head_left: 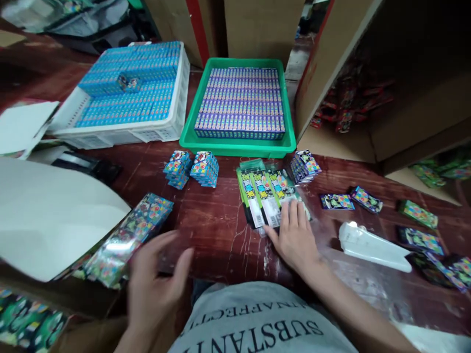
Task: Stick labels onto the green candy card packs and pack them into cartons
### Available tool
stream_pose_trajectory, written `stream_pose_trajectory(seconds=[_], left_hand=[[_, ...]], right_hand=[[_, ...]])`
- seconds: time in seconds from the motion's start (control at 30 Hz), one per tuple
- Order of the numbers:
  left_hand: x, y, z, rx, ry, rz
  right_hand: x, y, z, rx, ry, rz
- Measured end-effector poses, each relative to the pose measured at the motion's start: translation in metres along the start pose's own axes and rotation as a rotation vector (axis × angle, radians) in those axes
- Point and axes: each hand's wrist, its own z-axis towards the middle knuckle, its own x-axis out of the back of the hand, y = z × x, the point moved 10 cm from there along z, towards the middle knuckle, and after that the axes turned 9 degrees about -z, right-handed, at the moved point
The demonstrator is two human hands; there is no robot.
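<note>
My right hand (296, 235) lies flat with its fingers stretched over the lower right part of a flat plastic pack of green and black printed packets (263, 193). Blurred by motion, my left hand (158, 274) hangs over the table's front left with thumb and fingers apart and nothing between them. Close to it lies a clear-wrapped row of small printed boxes (132, 235). Two small stacks of blue boxes (204, 168) stand beyond, left of the packets. A stack of purple boxes (304, 166) stands at the packets' upper right.
A green tray (237, 148) of purple boxes and a white crate (154, 132) of blue boxes stand at the back. A white plastic tool (371, 245) and loose boxes (419, 213) lie to the right. Open cartons (338, 73) flank the table; a white sheet (55, 215) lies left.
</note>
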Motion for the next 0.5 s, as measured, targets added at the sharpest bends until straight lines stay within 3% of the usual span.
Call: stream_pose_trajectory(seconds=[0.1, 0.13, 0.23, 0.3, 0.33, 0.43, 0.5], left_hand=[[-0.109, -0.003, 0.002, 0.387, -0.316, -0.508], [-0.137, -0.002, 0.004, 0.497, -0.355, -0.646], [-0.182, -0.003, 0.017, 0.653, -0.329, -0.799], [-0.185, -0.001, 0.028, 0.62, -0.297, -0.772], [-0.177, 0.002, 0.034, 0.561, -0.258, -0.728], [-0.118, 0.008, 0.037, 0.376, 0.019, -0.598], [-0.078, 0.001, 0.018, 0.442, 0.198, -0.679]], right_hand=[[-0.017, -0.032, -0.04, 0.193, -0.11, 0.078], [-0.019, -0.046, -0.047, 0.263, -0.137, 0.098], [-0.016, -0.069, -0.052, 0.381, -0.124, 0.136], [-0.012, -0.076, -0.05, 0.43, -0.085, 0.171], [-0.012, -0.079, -0.049, 0.461, -0.076, 0.193], [-0.014, -0.085, -0.052, 0.499, -0.085, 0.244], [-0.017, -0.084, -0.054, 0.462, -0.112, 0.282]])
